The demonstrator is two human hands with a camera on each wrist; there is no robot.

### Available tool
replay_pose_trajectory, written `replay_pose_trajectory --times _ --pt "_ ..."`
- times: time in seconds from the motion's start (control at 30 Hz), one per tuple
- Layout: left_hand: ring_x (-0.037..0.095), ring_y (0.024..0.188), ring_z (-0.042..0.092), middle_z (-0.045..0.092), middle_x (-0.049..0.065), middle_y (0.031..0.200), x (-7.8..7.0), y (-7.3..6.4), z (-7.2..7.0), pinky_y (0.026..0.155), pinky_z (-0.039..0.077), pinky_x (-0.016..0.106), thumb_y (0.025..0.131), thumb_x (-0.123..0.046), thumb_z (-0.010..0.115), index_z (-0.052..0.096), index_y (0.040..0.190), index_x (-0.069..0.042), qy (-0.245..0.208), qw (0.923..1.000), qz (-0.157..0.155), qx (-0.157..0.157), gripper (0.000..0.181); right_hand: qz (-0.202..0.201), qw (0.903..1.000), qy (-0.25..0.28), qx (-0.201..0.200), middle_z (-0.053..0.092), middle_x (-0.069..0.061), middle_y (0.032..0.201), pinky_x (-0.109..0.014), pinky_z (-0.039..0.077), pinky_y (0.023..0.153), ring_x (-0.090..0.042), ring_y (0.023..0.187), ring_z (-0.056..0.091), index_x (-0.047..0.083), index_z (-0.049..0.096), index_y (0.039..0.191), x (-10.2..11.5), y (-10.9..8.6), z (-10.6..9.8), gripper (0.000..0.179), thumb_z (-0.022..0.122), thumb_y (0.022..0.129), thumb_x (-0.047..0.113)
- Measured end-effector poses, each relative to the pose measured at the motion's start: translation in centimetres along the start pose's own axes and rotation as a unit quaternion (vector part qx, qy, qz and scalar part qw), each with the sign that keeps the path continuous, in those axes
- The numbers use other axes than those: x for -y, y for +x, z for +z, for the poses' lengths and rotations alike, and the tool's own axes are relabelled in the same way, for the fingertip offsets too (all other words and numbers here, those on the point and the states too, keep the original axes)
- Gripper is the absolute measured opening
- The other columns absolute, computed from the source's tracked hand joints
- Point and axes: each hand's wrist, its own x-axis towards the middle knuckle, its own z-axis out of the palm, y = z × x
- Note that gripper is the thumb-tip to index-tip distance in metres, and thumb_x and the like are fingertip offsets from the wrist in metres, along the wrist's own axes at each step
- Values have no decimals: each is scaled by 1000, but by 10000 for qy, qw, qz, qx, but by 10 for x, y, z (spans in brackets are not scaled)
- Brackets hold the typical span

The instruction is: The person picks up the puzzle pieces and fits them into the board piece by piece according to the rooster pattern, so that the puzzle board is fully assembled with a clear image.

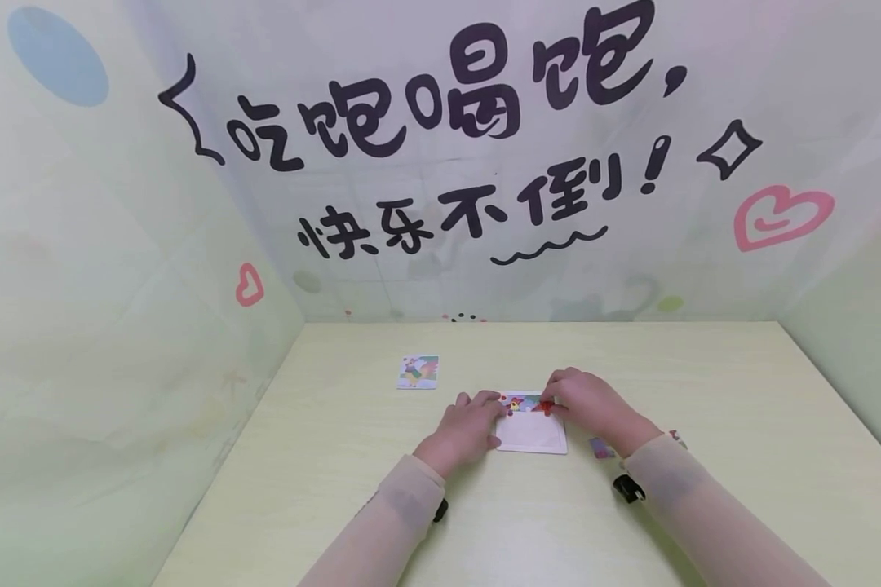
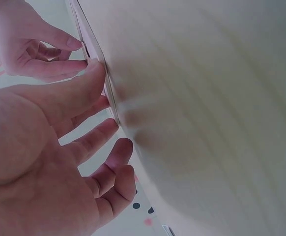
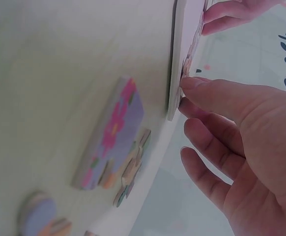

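Observation:
A white puzzle board lies on the table, with a row of colourful puzzle pieces along its far side; its near part shows bare white. My left hand holds the board at its left edge, thumb near the front and fingers by the far left corner. At the right end of the row, my right hand pinches a red puzzle piece against the board. In the right wrist view, the thumb meets the board's edge and the fingertips partly hide the piece.
A square picture card lies at the back left. Beside the right forearm are loose pieces, including a purple one with pink flowers and a rounded one. A printed cloth wall stands behind the table.

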Motion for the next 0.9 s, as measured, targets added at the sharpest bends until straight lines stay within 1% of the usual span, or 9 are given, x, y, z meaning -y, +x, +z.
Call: replay_pose_trajectory --times 0.4,0.7,0.9 --pt "23 115 47 46 -3 159 -2 -1 -2 92 45 37 93 -25 77 65 136 -20 -47 10000 -46 12 45 55 10000 -24 25 72 -4 101 -43 58 86 -25 94 66 10 82 96 0 0 3 14 85 83 5" --pt "23 115 47 45 -4 160 -2 -1 -1 90 45 36 93 -26 77 64 137 -21 -49 9999 -77 47 46 211 9995 209 54 70 -2 101 -43 58 87 -23 94 66 12 82 97 -1 0 6 15 84 84 6" --pt "24 119 46 46 -3 159 -3 2 -1 95 45 36 93 -28 77 62 139 -21 92 9999 -86 68 48 361 9982 454 158 69 -2 102 -42 58 87 -22 94 65 12 82 98 -2 0 6 15 84 84 6"
